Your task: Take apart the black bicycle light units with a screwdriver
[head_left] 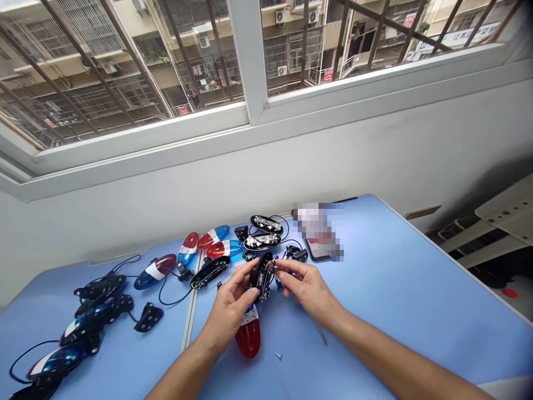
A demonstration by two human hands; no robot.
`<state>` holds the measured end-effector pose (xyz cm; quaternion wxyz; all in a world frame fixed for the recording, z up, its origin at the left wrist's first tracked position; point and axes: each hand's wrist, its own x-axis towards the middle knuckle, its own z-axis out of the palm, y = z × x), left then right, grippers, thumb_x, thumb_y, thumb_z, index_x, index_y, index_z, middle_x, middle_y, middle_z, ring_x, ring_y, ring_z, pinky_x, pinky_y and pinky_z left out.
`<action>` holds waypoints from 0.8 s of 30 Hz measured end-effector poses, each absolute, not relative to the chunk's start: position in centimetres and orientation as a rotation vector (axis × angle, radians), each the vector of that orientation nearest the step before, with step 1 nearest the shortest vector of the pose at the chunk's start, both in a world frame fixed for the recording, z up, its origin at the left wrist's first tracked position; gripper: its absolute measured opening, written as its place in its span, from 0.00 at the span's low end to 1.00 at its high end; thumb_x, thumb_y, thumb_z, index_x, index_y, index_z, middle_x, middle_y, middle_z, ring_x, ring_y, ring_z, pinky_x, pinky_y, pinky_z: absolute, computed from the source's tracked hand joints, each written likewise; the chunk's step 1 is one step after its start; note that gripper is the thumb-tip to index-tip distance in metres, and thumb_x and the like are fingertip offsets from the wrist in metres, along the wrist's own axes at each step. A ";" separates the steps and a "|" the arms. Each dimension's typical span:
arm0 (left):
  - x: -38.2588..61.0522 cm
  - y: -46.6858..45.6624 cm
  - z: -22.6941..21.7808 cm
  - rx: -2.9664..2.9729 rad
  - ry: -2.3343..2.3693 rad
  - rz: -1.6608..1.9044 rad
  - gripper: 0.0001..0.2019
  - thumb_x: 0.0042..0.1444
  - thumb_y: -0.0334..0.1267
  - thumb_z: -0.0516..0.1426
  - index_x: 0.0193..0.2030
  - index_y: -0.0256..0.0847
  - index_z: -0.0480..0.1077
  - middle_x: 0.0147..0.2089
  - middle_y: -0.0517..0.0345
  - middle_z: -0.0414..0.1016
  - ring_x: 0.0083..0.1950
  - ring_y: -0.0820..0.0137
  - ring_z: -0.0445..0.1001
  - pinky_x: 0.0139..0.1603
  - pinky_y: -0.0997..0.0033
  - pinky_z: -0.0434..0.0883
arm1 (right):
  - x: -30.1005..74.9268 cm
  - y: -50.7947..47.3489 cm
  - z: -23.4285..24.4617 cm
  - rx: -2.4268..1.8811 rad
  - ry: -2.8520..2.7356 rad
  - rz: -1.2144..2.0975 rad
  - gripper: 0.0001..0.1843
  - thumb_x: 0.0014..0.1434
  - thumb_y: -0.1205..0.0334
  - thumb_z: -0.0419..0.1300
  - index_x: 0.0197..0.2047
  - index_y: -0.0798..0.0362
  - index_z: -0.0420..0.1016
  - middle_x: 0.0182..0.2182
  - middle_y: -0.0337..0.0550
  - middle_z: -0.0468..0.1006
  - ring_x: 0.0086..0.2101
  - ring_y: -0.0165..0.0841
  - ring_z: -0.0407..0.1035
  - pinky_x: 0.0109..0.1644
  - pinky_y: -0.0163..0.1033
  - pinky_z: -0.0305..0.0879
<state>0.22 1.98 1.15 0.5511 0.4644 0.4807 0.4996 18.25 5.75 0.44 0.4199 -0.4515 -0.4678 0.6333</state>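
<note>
Left hand [230, 309] curls almost shut around a black oval housing [261, 276] with an exposed circuit board, held up above the counter [412, 283]. Right hand [303, 289] is nearly closed, fingertips [278, 265] pinching the housing's right edge. Just below the housing, by the left hand, sits a red-and-white shell [249, 338]; a small screw [278, 355] and a thin metal shaft [321, 333] lie near it. Beyond the housing are red-and-blue shells [212, 237], black LED plates [263, 224] and a blurred phone [318, 250]. Farther left of the housing lie blue-and-black lamps [95, 314] with cables.
</note>
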 end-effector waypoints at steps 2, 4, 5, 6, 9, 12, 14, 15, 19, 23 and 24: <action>0.2 1.9 1.1 1.016 1.147 1.168 0.28 0.50 0.44 0.68 0.59 0.45 0.73 0.62 0.48 0.72 0.64 0.51 0.67 0.65 0.55 0.64 | 18.2 5.7 0.4 -1.141 -1.182 1.587 0.20 0.49 0.56 0.62 0.43 0.56 0.82 0.22 0.35 0.71 0.22 0.27 0.62 0.27 0.35 0.58; 0.1 1.9 1.0 0.944 1.151 1.143 0.29 0.49 0.44 0.68 0.59 0.45 0.73 0.59 0.48 0.75 0.61 0.53 0.71 0.60 0.58 0.68 | 18.2 5.7 0.4 -1.134 -1.160 1.579 0.22 0.48 0.56 0.62 0.46 0.55 0.81 0.26 0.37 0.74 0.22 0.27 0.63 0.27 0.36 0.59; 0.1 1.9 1.0 0.915 1.147 1.125 0.29 0.48 0.44 0.69 0.59 0.45 0.73 0.57 0.48 0.76 0.58 0.54 0.73 0.56 0.60 0.69 | 18.2 5.7 0.4 -1.124 -1.152 1.583 0.23 0.48 0.56 0.63 0.48 0.55 0.81 0.29 0.38 0.75 0.22 0.26 0.64 0.27 0.36 0.59; 0.2 1.9 1.0 0.888 1.141 1.113 0.29 0.48 0.44 0.69 0.59 0.45 0.73 0.55 0.48 0.77 0.55 0.56 0.74 0.53 0.62 0.71 | 18.2 5.7 0.4 -1.112 -1.149 1.588 0.24 0.48 0.56 0.63 0.49 0.54 0.80 0.31 0.38 0.75 0.22 0.26 0.64 0.27 0.36 0.59; 0.3 2.0 1.1 0.838 1.131 1.122 0.29 0.47 0.43 0.69 0.58 0.45 0.74 0.54 0.49 0.78 0.49 0.59 0.76 0.47 0.66 0.71 | 18.1 5.7 0.4 -1.096 -1.170 1.606 0.20 0.49 0.58 0.63 0.45 0.55 0.81 0.27 0.36 0.74 0.22 0.26 0.63 0.29 0.36 0.61; 0.2 2.1 1.4 0.830 1.113 1.153 0.29 0.48 0.43 0.69 0.58 0.45 0.73 0.57 0.49 0.76 0.51 0.60 0.75 0.47 0.67 0.71 | 18.2 5.7 0.4 -1.122 -1.190 1.586 0.14 0.49 0.59 0.63 0.38 0.55 0.80 0.24 0.35 0.73 0.24 0.27 0.63 0.31 0.36 0.63; 0.2 2.1 1.6 0.819 1.109 1.145 0.29 0.49 0.43 0.69 0.58 0.45 0.73 0.59 0.50 0.74 0.51 0.61 0.74 0.47 0.68 0.71 | 18.2 5.6 0.4 -1.139 -1.204 1.576 0.12 0.49 0.58 0.63 0.35 0.55 0.78 0.25 0.35 0.73 0.24 0.27 0.64 0.31 0.35 0.62; 0.2 2.1 1.6 0.810 1.110 1.133 0.29 0.48 0.42 0.69 0.58 0.46 0.73 0.59 0.50 0.74 0.51 0.61 0.74 0.47 0.68 0.71 | 18.2 5.6 0.4 -1.140 -1.200 1.584 0.12 0.48 0.57 0.63 0.36 0.54 0.76 0.26 0.35 0.73 0.24 0.27 0.64 0.29 0.35 0.61; 0.5 2.0 1.6 0.772 1.106 1.102 0.29 0.45 0.42 0.71 0.56 0.45 0.74 0.58 0.50 0.74 0.49 0.63 0.75 0.45 0.70 0.71 | 17.9 5.7 0.1 -1.135 -1.147 1.675 0.19 0.46 0.53 0.65 0.40 0.53 0.73 0.25 0.32 0.71 0.19 0.24 0.61 0.23 0.32 0.54; 0.3 2.3 1.7 0.774 1.100 1.138 0.28 0.46 0.40 0.70 0.56 0.44 0.74 0.59 0.49 0.74 0.48 0.63 0.76 0.44 0.70 0.73 | 18.0 6.3 -0.2 -1.179 -1.117 1.708 0.14 0.43 0.54 0.66 0.30 0.53 0.70 0.19 0.31 0.69 0.17 0.23 0.58 0.20 0.31 0.48; 0.1 2.5 1.8 0.776 1.093 1.157 0.28 0.47 0.39 0.70 0.56 0.43 0.74 0.59 0.49 0.74 0.48 0.62 0.76 0.44 0.70 0.73 | 18.1 6.5 -0.2 -1.193 -1.102 1.701 0.14 0.43 0.54 0.65 0.29 0.53 0.68 0.19 0.32 0.70 0.17 0.23 0.58 0.20 0.31 0.47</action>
